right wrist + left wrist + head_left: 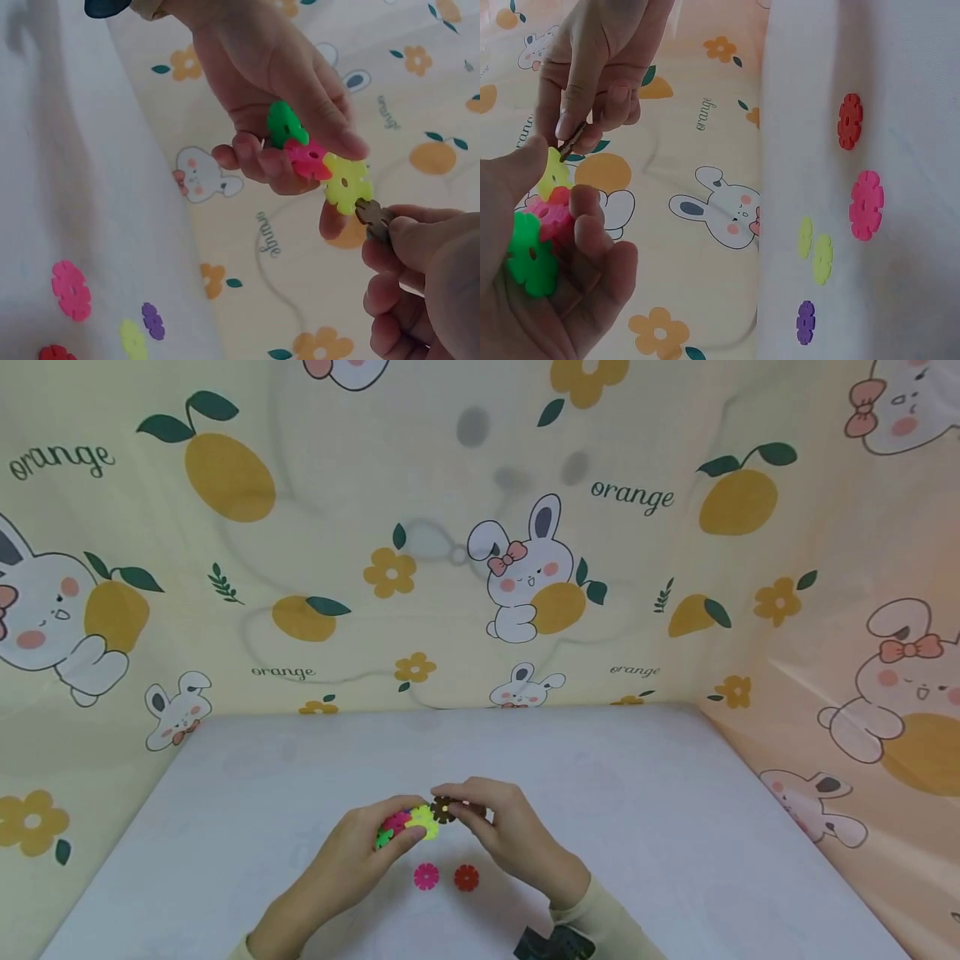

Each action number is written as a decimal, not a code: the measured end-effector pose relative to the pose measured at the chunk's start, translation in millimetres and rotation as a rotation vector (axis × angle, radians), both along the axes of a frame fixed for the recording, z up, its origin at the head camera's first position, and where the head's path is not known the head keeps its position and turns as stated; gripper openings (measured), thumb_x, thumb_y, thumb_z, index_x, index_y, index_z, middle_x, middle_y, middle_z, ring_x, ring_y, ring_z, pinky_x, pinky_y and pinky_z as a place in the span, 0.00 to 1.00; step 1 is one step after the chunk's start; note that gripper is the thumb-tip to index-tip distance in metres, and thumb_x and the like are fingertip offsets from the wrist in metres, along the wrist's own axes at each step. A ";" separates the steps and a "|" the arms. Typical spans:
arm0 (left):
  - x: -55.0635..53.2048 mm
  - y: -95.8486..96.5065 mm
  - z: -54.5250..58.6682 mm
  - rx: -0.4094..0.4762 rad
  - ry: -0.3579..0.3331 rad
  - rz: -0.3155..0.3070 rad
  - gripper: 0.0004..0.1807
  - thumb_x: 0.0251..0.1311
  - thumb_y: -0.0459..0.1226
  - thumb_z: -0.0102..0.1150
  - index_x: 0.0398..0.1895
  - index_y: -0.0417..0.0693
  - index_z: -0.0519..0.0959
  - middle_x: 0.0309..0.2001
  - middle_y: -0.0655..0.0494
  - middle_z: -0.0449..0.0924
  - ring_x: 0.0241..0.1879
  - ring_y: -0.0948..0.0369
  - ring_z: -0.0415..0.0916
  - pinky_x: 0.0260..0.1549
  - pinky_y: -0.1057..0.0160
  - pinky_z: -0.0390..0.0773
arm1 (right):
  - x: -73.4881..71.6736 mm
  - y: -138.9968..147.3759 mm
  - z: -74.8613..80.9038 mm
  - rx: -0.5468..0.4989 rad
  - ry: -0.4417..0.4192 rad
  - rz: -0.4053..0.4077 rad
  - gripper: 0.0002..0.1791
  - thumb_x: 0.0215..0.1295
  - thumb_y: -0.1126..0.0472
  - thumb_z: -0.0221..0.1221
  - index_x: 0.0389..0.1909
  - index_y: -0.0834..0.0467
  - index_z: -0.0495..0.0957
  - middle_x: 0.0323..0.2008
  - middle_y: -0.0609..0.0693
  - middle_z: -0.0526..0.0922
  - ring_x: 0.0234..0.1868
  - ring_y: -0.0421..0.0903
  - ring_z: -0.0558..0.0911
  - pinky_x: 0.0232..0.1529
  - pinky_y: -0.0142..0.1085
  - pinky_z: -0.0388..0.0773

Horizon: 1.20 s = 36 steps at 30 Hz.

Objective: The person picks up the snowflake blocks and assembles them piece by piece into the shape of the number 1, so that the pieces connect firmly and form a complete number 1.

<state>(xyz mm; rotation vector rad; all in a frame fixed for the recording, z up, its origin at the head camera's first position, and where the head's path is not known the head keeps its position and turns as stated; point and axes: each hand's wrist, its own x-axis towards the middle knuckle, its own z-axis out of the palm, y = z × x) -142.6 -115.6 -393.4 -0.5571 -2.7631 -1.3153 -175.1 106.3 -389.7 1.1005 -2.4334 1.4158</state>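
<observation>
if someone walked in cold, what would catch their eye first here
Probably the patterned backdrop, with its printed rabbits and oranges, behind the white table. Then the bright flower-shaped discs in the left hand, with the right hand pinching a brown disc against the yellow one. Nearer the person, a loose pink disc and a red disc lie on the table.

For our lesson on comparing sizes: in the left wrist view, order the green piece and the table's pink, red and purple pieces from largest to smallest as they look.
1. Green piece
2. Pink piece
3. Red piece
4. Purple piece
Nearness to the camera leaves true sizes unsure.
</observation>
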 end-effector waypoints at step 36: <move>-1.5 -1.7 -2.1 0.211 -0.074 -0.138 0.13 0.71 0.42 0.58 0.50 0.44 0.82 0.29 0.57 0.83 0.27 0.67 0.75 0.29 0.68 0.79 | 8.4 -16.7 -12.2 -0.217 0.140 -0.076 0.07 0.64 0.68 0.65 0.42 0.61 0.84 0.34 0.52 0.90 0.29 0.35 0.78 0.30 0.29 0.80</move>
